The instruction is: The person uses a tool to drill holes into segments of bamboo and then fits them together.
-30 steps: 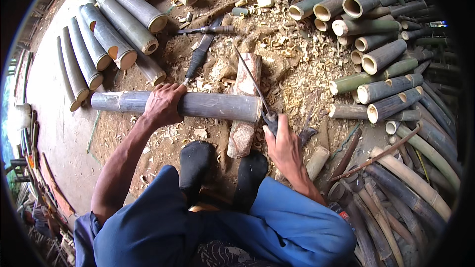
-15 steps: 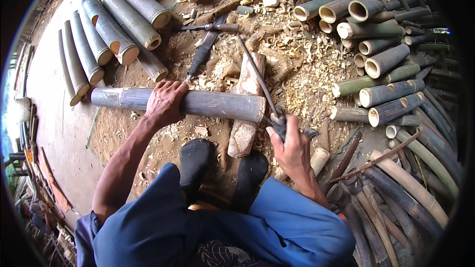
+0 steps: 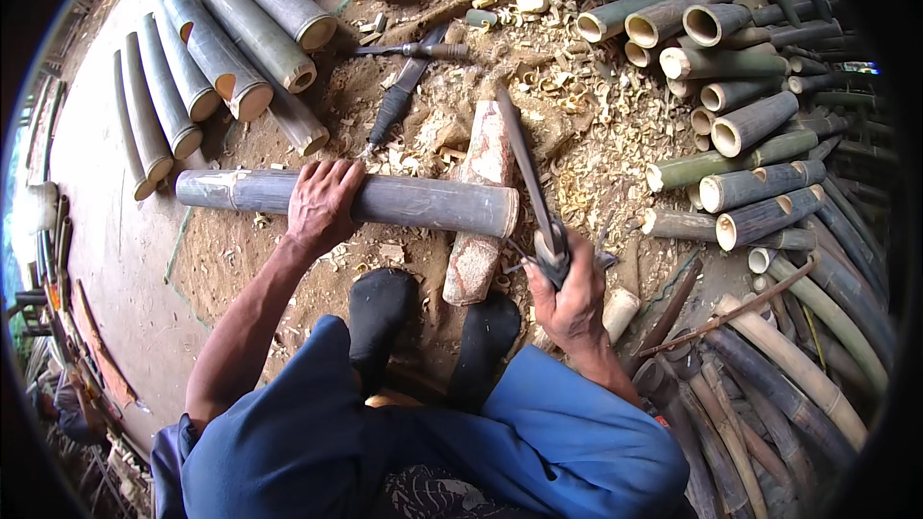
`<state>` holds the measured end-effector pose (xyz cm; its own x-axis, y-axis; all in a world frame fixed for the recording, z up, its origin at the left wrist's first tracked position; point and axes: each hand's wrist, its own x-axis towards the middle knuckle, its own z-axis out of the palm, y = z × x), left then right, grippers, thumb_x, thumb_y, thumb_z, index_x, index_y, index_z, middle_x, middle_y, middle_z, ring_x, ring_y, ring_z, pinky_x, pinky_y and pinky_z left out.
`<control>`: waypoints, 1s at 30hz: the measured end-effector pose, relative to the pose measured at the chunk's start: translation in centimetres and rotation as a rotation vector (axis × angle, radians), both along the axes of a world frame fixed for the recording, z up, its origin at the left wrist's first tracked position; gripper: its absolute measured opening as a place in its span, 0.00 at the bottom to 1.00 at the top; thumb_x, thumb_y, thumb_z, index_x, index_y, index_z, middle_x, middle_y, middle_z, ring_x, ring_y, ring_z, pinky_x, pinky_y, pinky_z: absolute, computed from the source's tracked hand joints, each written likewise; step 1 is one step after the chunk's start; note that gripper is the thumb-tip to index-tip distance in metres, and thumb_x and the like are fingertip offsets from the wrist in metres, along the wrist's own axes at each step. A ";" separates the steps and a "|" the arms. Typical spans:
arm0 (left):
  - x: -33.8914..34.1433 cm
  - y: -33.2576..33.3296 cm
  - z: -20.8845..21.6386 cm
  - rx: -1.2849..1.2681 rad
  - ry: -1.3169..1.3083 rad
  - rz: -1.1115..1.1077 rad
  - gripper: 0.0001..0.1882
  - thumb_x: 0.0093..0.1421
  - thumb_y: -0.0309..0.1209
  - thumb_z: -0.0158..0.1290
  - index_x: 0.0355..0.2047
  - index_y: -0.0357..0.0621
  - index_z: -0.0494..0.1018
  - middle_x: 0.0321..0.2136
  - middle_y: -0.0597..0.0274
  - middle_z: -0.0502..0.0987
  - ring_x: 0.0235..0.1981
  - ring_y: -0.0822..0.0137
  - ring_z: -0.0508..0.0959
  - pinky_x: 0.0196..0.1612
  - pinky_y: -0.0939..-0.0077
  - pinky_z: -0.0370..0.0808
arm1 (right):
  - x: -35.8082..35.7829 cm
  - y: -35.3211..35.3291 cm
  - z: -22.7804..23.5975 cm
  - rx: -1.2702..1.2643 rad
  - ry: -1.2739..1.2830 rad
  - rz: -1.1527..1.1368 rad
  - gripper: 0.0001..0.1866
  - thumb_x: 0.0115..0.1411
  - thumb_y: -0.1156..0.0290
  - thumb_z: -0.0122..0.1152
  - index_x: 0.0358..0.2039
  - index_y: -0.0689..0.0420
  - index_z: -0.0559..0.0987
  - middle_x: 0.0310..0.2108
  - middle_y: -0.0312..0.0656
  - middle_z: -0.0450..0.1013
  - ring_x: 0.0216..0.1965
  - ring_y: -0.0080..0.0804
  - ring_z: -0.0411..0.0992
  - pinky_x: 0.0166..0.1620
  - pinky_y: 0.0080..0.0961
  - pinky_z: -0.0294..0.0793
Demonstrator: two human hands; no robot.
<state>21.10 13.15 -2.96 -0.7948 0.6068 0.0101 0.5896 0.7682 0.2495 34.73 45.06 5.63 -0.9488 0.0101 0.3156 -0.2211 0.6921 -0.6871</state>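
Note:
My left hand [image 3: 325,200] is closed over the top of a dark bamboo tube [image 3: 433,204] that lies crosswise before me. Under its right end is a rough, pale chopping log [image 3: 484,159]. My right hand [image 3: 575,290] grips the dark handle of a long-bladed knife [image 3: 527,159], its blade pointing away from me just right of the tube's end and apart from it. Beyond the tube lie a second knife [image 3: 392,108] with a wrapped dark handle and a tool with a wooden handle [image 3: 437,51], crossing each other.
Wood shavings [image 3: 596,125] cover the ground on the right. Several bamboo tubes [image 3: 236,67] lie side by side at the far left; more cut tubes [image 3: 750,125] are piled on the right. My feet in dark socks [image 3: 385,312] stand close below the log.
The knife has turned in my right hand, showing more of its blade's side, and has shifted slightly right. The left hand and the tube have hardly moved.

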 end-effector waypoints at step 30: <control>1.0 1.2 -1.8 0.055 0.184 0.022 0.28 0.48 0.28 0.59 0.52 0.43 0.70 0.49 0.53 0.76 0.52 0.54 0.75 0.60 0.53 0.67 | -0.3 2.5 -4.8 0.188 -0.614 -0.146 0.15 0.66 0.65 0.61 0.42 0.62 0.68 0.24 0.53 0.76 0.20 0.46 0.78 0.22 0.40 0.74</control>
<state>22.14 14.39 -4.72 -0.7895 0.5841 0.1888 0.6125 0.7695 0.1808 34.45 47.57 0.81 -0.9500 0.1496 -0.2742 0.2779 0.8056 -0.5232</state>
